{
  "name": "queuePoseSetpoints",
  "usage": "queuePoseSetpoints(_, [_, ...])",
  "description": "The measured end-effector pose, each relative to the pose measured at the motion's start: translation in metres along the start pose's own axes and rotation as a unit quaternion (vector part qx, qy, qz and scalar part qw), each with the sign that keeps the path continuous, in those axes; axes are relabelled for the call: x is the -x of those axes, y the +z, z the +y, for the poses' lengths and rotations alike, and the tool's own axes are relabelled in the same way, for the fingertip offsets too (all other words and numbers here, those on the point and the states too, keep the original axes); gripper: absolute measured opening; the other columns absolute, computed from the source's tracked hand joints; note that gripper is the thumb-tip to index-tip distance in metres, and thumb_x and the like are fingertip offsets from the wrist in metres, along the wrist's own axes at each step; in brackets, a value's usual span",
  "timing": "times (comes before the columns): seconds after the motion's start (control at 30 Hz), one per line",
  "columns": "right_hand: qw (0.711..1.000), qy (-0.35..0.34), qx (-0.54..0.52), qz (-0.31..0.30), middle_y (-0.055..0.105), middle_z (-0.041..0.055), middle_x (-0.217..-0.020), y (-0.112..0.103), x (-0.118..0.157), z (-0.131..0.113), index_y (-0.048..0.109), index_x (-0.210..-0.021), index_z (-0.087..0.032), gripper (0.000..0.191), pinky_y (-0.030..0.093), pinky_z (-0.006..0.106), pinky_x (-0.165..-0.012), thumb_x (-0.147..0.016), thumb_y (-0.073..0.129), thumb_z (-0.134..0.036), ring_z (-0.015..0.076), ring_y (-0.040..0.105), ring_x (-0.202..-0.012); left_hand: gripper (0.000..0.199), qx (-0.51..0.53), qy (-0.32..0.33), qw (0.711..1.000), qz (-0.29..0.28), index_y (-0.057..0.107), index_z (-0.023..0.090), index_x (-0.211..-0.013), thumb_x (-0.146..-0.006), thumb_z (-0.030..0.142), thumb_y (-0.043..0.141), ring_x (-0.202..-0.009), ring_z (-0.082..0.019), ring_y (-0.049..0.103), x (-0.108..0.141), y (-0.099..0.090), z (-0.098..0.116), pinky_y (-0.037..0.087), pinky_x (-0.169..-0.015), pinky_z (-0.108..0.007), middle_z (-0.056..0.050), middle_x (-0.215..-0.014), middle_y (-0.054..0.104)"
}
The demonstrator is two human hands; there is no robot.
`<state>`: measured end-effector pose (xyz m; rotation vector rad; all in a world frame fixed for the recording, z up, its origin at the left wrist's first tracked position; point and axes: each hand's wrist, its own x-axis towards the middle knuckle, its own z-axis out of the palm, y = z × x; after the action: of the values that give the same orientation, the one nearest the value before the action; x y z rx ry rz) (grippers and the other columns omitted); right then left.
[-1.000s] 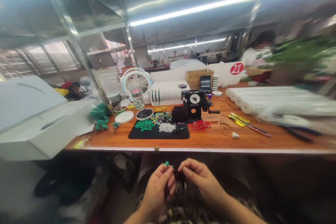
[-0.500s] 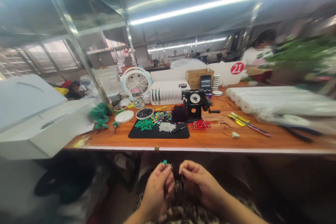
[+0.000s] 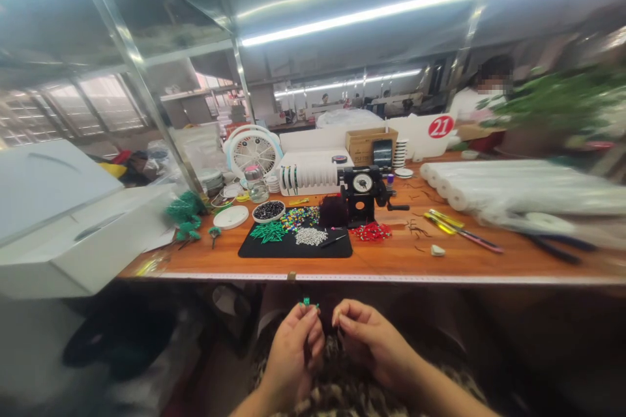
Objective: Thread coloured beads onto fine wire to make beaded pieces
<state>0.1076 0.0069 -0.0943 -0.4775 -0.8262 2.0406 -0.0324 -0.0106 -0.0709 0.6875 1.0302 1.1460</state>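
Below the table's front edge, my left hand (image 3: 293, 342) pinches a small green piece (image 3: 306, 301) between thumb and forefinger; its green bits stick out above the fingertips. My right hand (image 3: 369, 335) is level with it, a short gap to the right, with thumb and forefinger pressed together. Whatever it holds is too small to make out. On the table ahead lies a black mat (image 3: 249, 250) with green tube-like pieces (image 3: 268, 232), silvery beads (image 3: 312, 236) and mixed coloured beads (image 3: 299, 217).
A black hand-crank machine (image 3: 360, 195) stands behind the mat, with red pieces (image 3: 372, 232) beside it. Left are a dish of black beads (image 3: 268, 210), a fan (image 3: 254, 153) and a white box (image 3: 88, 241). Cutters (image 3: 443, 221) and plastic rolls (image 3: 508, 186) lie right. A person (image 3: 482, 101) sits beyond.
The view has shifted very slightly. Both hands keep the same pinched pose, and nothing has visibly been taken up or let go.
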Motion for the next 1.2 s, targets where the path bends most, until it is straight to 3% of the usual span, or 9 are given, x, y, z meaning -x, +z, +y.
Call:
queuePoseSetpoints(0.1, [0.999,-0.001,0.041,0.021,0.03,-0.0114,-0.044,-0.003,-0.003,0.001,0.056,-0.074,-0.017,0.03,0.013,0.018,-0.038,-0.07,0.072,-0.042,0.0031,0.018,-0.037,0.044,-0.002,-0.001,1.0,-0.007,0.038,0.019,-0.068,-0.063,0.045,0.073,-0.038,-0.003,0.024,0.0,0.0,0.0,0.014,-0.034,-0.016,0.01,-0.048,0.034])
queuePoseSetpoints(0.17, [0.99,-0.048,0.127,0.049,0.04,-0.0075,-0.05,-0.004,-0.004,0.001,0.059,-0.074,-0.016,0.029,0.024,0.018,-0.042,-0.073,0.069,-0.043,0.0049,0.03,-0.042,0.043,-0.01,0.007,1.0,-0.004,0.039,0.019,-0.068,-0.064,0.046,0.072,-0.037,-0.003,0.024,0.0,-0.001,-0.002,0.014,-0.034,-0.016,0.011,-0.047,0.034])
queuePoseSetpoints(0.3, [0.919,-0.144,0.356,0.092,0.06,0.0026,-0.072,-0.001,-0.001,-0.002,0.064,-0.074,-0.015,0.026,0.04,0.026,-0.069,-0.083,0.057,-0.038,0.0146,0.051,-0.071,0.044,-0.045,0.031,0.999,-0.005,0.041,0.019,-0.067,-0.064,0.049,0.073,-0.038,-0.003,0.026,-0.001,-0.004,-0.006,0.018,-0.037,-0.016,0.011,-0.045,0.034])
queuePoseSetpoints(0.43, [0.89,-0.138,0.425,0.087,0.065,0.0042,-0.074,0.004,0.004,-0.005,0.066,-0.077,-0.015,0.024,0.043,0.028,-0.069,-0.083,0.056,-0.035,0.0179,0.056,-0.072,0.041,-0.046,0.011,0.999,0.005,0.048,0.017,-0.069,-0.061,0.045,0.076,-0.041,-0.003,0.026,-0.001,-0.006,-0.005,0.022,-0.041,-0.016,0.011,-0.046,0.034])
queuePoseSetpoints(0.57, [0.907,-0.117,0.389,0.107,0.072,0.0058,-0.086,0.005,0.001,-0.007,0.072,-0.085,-0.017,0.021,0.045,0.029,-0.078,-0.072,0.069,-0.033,0.0217,0.063,-0.083,0.035,-0.095,0.023,0.995,0.003,0.055,0.014,-0.069,-0.064,0.041,0.075,-0.054,-0.007,0.044,0.0,-0.007,-0.005,0.035,-0.054,-0.019,0.003,-0.059,0.052])
queuePoseSetpoints(0.67, [0.919,-0.099,0.364,0.117,0.073,0.006,-0.085,0.004,-0.001,-0.004,0.074,-0.084,-0.018,0.021,0.046,0.029,-0.077,-0.073,0.066,-0.034,0.0222,0.065,-0.082,0.037,-0.117,0.021,0.993,-0.006,0.051,0.015,-0.068,-0.065,0.045,0.073,-0.051,-0.006,0.039,0.001,-0.008,-0.008,0.032,-0.05,-0.018,0.005,-0.055,0.047])
queuePoseSetpoints(0.87, [0.882,-0.075,0.463,0.049,0.061,0.0001,-0.057,0.006,0.006,0.002,0.064,-0.06,-0.014,0.015,0.037,0.021,-0.054,-0.072,0.058,-0.02,0.0124,0.051,-0.057,0.035,-0.13,0.084,0.985,0.071,0.051,0.018,-0.081,-0.068,0.043,0.072,-0.047,-0.005,0.033,0.003,-0.008,-0.005,0.027,-0.044,-0.017,0.008,-0.054,0.042])
queuePoseSetpoints(0.93, [0.895,-0.064,0.441,0.026,0.055,-0.002,-0.054,0.005,0.007,0.001,0.06,-0.058,-0.014,0.014,0.034,0.021,-0.053,-0.07,0.058,-0.02,0.0106,0.046,-0.054,0.033,-0.109,0.108,0.982,0.11,0.051,0.019,-0.088,-0.072,0.041,0.068,-0.049,-0.006,0.035,0.002,-0.009,-0.003,0.029,-0.046,-0.016,0.009,-0.055,0.04])
queuePoseSetpoints(1.2, [0.96,-0.061,0.272,0.013,0.046,-0.0035,-0.05,0.001,0.009,-0.007,0.054,-0.053,-0.016,0.021,0.03,0.022,-0.05,-0.064,0.066,-0.029,0.0094,0.038,-0.05,0.026,-0.073,0.121,0.981,0.136,0.049,0.02,-0.095,-0.081,0.038,0.059,-0.046,-0.005,0.033,-0.008,-0.012,0.009,0.025,-0.043,-0.015,0.009,-0.056,0.037])
